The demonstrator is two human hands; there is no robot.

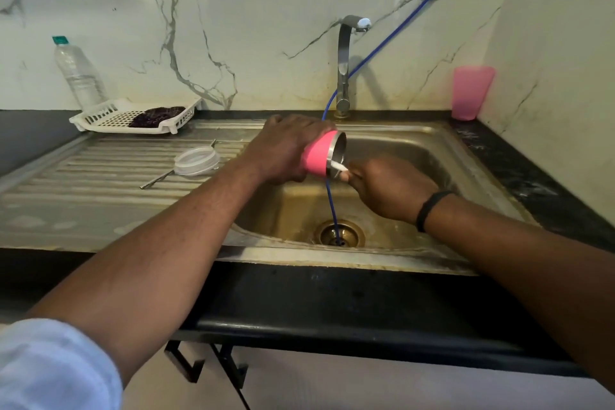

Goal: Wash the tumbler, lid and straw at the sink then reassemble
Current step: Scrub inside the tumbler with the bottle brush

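My left hand (286, 146) grips the pink tumbler (319, 155) around its body and holds it tipped on its side over the sink basin (399, 150), steel mouth facing right. My right hand (386, 186) is at the tumbler's rim, fingers curled and pinching something small and white at the lower lip; what it is I cannot tell. The clear plastic lid (197, 161) lies on the ribbed draining board (100, 176), with the metal straw (159, 178) lying across beside and under it.
A thin blue hose (332, 206) runs from the wall past the faucet (344, 66) down into the drain (339, 234). A white rack (100, 116) with a dark cloth, a water bottle (80, 73) and a pink cup (471, 91) stand along the back.
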